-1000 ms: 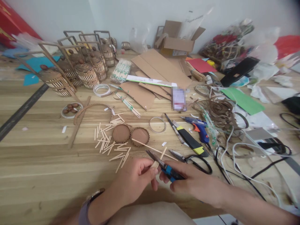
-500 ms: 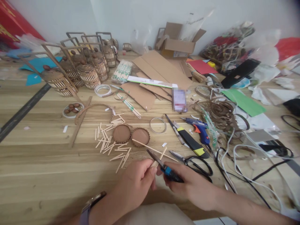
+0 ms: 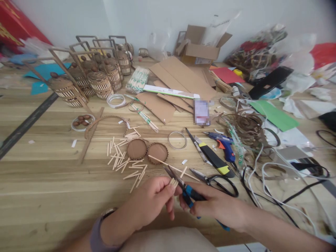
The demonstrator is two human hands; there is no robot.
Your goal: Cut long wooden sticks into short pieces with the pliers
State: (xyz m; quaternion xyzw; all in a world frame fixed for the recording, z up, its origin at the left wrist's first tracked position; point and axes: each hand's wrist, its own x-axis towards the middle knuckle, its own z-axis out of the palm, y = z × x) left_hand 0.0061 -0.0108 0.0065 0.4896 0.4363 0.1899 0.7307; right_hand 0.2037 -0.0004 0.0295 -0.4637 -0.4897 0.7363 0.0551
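My left hand [image 3: 151, 203] pinches a small bundle of thin wooden sticks [image 3: 173, 182], their cut ends pointing up and right. My right hand [image 3: 216, 206] grips blue-handled cutters [image 3: 183, 185] whose dark jaws stand apart right at the bundle's tip. A short cut stick piece [image 3: 183, 171] lies just beyond the jaws. Several cut sticks [image 3: 123, 162] are scattered on the wooden table [image 3: 52, 182] ahead of my left hand, beside two round cardboard discs [image 3: 147, 150]. One long skewer [image 3: 172, 167] lies across the table near the discs.
Black scissors [image 3: 217, 182], a yellow-black utility knife [image 3: 214, 159] and a blue glue gun [image 3: 223, 145] lie right of the hands. Cables and cardboard strips [image 3: 249, 126] crowd the right. Woven cardboard lantern baskets [image 3: 86, 78], cardboard sheets [image 3: 178, 77] and a box [image 3: 202, 47] stand behind.
The cutter jaws have opened and the handles have spread in my right hand. The part of the sticks beyond the jaws now lies as a short loose piece on the table.
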